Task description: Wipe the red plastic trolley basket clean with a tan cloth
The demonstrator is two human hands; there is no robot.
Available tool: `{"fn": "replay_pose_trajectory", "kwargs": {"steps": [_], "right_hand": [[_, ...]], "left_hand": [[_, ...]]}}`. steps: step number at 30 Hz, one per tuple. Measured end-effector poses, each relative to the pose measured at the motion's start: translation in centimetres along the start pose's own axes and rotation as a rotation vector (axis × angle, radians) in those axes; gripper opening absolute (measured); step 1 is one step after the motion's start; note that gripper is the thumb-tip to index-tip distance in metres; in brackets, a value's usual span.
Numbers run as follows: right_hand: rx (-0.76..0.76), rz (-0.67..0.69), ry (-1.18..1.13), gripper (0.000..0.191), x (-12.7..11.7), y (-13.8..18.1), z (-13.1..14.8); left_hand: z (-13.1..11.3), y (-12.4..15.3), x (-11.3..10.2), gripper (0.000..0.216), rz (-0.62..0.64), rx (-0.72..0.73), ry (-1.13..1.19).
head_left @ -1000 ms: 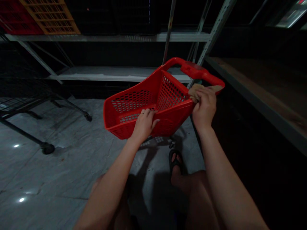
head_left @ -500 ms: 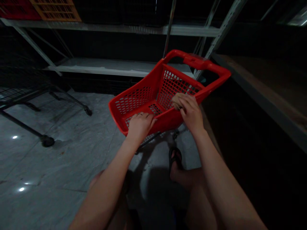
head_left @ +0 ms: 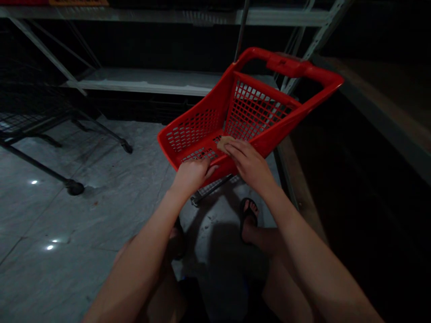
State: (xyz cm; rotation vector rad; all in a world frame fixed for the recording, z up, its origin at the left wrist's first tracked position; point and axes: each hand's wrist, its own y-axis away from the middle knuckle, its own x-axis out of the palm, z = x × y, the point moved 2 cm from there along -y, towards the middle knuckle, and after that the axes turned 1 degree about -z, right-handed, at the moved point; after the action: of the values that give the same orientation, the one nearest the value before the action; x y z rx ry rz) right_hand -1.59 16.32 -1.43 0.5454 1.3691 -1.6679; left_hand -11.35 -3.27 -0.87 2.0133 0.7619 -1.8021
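A red plastic shopping cart (head_left: 283, 128) with lattice sides stands before me, its handle toward the upper right. My left hand (head_left: 192, 174) is closed over the near rim of its basket, close to the narrow end. On the same rim, further right, my right hand (head_left: 247, 163) presses a crumpled tan cloth (head_left: 223, 143). The fingers lie over the cloth and hide part of it. Only the cart's lattice floor and walls show inside the basket.
Behind the cart runs a white metal shelf rack (head_left: 144, 83). A dark wire cart (head_left: 37, 130) with black casters stands at the left on grey floor tiles (head_left: 111, 197). A low ledge (head_left: 380, 103) lies at the right. My sandalled feet are below the cart.
My right hand has slid left along the rim with the cloth, closer to my left hand. The left hand keeps its hold. The view has tipped slightly downward.
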Motion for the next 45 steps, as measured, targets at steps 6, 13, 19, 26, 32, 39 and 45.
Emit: {"fn": "replay_pose_trajectory", "kwargs": {"steps": [6,13,19,26,32,39,45], "right_hand": [[0.086,-0.113,0.024,0.032,-1.6,0.1,-2.6],[0.092,0.025,0.002,0.039,0.3,-0.5,3.7],[0.029,0.023,0.025,0.035,1.0,-0.4,3.7],[0.123,-0.199,0.023,0.033,-1.4,0.3,-2.4],[0.094,-0.185,-0.030,0.034,-0.4,0.0,-1.3],[-0.053,-0.010,0.009,0.033,2.9,-0.5,6.1],[-0.258,-0.080,0.137,0.026,4.3,-1.1,7.1]], "left_hand": [[0.4,0.0,0.2,0.044,0.005,0.034,0.000],[-0.1,0.2,0.2,0.037,-0.021,0.014,-0.067],[0.6,0.4,0.0,0.033,-0.022,-0.019,-0.095],[0.5,1.0,0.2,0.038,-0.009,-0.037,-0.048],[2.3,1.5,-0.5,0.032,-0.033,0.106,-0.022],[4.2,1.3,0.3,0.034,0.054,0.059,-0.185],[4.6,1.6,0.1,0.036,0.065,0.124,-0.155]]}}
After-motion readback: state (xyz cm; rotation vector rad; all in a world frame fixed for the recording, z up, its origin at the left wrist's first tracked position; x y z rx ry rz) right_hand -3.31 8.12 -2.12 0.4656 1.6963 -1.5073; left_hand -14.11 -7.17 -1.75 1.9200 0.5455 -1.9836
